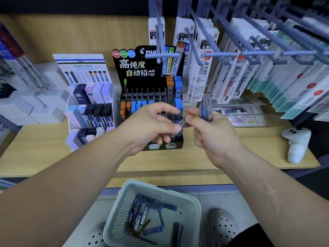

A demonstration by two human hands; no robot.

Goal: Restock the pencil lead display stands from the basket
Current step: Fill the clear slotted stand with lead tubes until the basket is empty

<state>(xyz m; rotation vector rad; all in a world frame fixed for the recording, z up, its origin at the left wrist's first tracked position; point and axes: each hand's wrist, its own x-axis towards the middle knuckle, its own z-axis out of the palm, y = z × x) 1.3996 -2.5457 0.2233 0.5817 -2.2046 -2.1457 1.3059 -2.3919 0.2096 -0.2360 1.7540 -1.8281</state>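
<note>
pinching one clear lead case [182, 123] by its end, the left grip [151, 125] meets the right grip [215, 134], curled round spare cases [206, 107], before the black display stand [151, 68]; judged light, stiff, slick, best held across flat sides.

left hand [149, 125], right hand [215, 134]: bare | forearms [71, 175]: bare | shoes [224, 227]: white perforated clogs | dark garment [249, 237] lower right

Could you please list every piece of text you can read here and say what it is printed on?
"PILO", last letter hidden: black display stand header.
"高纯度 自动铅芯": same header.
"0.5 HB": dark lead cases, white stand.
"BUF-0.5": hanging refill packs.
Case between left hand and right hand, cases in the right grip, basket contents: too blurred.
</note>
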